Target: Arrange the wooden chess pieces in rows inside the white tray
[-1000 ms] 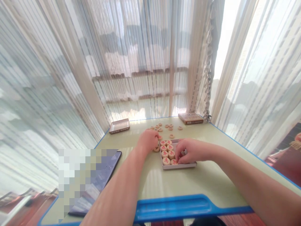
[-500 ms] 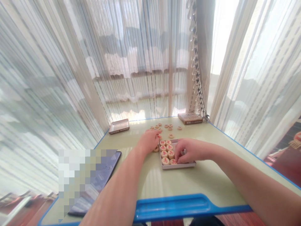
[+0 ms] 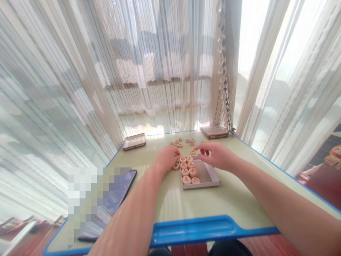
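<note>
A shallow tray [image 3: 205, 185] of xiangqi pieces stands in front of me. Two columns of round wooden pieces with red characters, such as this xiangqi piece [image 3: 193, 172], fill its left part; its right part is bare. My left hand [image 3: 167, 158] is beside the tray's far left corner, its fingers closed on a xiangqi piece that they mostly cover. A dark-lettered piece [image 3: 176, 166] lies on the table just under that hand. My right hand [image 3: 213, 153] hovers past the tray's far edge, empty, fingers apart, the index fingertip near a loose piece [image 3: 193, 152].
Several loose pieces [image 3: 180, 145] lie farther back on the pale green table [image 3: 229, 209]. A box lid [image 3: 134, 142] is at the back left, a flat box [image 3: 214, 131] at the back right. A tablet-like device [image 3: 117, 199], partly pixelated, lies left. Curtains [image 3: 165, 89] hang behind.
My right hand has left the piece in the front of the tray and moved away from me, over the far edge. My left hand's fingers have drawn in, covering a red-lettered piece.
</note>
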The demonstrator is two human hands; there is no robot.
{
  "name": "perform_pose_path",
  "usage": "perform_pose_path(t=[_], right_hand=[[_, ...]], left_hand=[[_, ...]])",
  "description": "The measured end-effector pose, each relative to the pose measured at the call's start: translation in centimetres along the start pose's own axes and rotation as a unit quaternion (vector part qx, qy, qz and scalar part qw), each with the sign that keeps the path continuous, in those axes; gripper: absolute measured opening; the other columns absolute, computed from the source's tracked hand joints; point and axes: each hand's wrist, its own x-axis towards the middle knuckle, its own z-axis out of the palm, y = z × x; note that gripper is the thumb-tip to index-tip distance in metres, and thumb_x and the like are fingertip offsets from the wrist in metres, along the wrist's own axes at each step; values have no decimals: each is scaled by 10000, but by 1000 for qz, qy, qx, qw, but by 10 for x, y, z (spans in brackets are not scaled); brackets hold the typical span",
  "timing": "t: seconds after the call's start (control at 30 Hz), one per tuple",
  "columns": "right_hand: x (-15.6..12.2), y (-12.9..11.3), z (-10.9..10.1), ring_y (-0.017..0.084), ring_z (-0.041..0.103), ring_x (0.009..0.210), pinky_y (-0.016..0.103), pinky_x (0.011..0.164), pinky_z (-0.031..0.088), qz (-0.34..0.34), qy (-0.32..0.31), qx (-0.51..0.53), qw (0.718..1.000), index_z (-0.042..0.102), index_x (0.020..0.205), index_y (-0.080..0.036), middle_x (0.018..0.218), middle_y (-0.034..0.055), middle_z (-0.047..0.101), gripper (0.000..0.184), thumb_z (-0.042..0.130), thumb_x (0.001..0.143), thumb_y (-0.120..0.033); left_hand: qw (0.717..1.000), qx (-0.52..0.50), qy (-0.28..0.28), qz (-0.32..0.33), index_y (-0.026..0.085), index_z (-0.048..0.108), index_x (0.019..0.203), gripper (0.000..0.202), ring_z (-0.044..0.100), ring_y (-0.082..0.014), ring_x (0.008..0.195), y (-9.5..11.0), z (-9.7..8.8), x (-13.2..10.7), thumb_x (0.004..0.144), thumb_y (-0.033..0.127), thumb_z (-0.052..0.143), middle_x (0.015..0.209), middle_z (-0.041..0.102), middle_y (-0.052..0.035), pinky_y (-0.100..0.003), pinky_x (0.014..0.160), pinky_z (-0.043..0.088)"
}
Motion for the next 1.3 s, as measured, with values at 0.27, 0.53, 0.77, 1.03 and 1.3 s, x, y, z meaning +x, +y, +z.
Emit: perform_pose_path(t=[0.27, 0.53, 0.77, 1.03, 1.3], right_hand=[[3, 13, 6, 129, 513, 621, 267, 630, 380, 3, 13, -47, 999, 652, 954, -221, 753, 17, 636, 258, 486, 769, -292], [4, 11, 8, 131, 512, 607, 266, 609, 385, 31, 18, -12, 999, 637, 1006, -226, 727, 12, 631, 294, 514, 763, -334], [5, 8, 13, 127, 499, 604, 259, 603, 400, 29, 22, 55, 998, 620, 1042, -207, 694, 6, 602, 342, 523, 769, -388], [8, 10, 19, 126, 490, 608, 260, 606, 391, 11, 27, 69, 997, 620, 992, -198, 663, -1, 570, 287, 530, 772, -359], [7, 5, 18, 114, 482, 594, 246, 579, 384, 31, 29, 110, 993, 572, 922, -197, 660, -17, 560, 231, 556, 752, -352]], left_hand=[[999, -3, 29, -26, 194, 628, 865, 171, 571, -238, 876, 0, 0, -2, 761, 267, 514, 888, 660, -67, -373, 794, 437], [959, -267, 82, -44, 164, 546, 1010, 311, 606, -155, 816, 15, -2, 3, 717, 250, 606, 909, 639, -63, -293, 748, 501], [915, -401, 35, -29, 142, 549, 1031, 406, 610, -170, 840, 24, -4, 0, 663, 246, 686, 935, 632, -92, -332, 757, 518], [889, -456, -2, -43, 128, 560, 1029, 439, 606, -190, 865, 34, -8, -1, 637, 250, 718, 974, 623, -111, -339, 740, 522], [861, -507, -10, -46, 136, 555, 1036, 442, 605, -184, 859, 36, -9, -3, 638, 231, 721, 933, 632, -93, -338, 749, 512]])
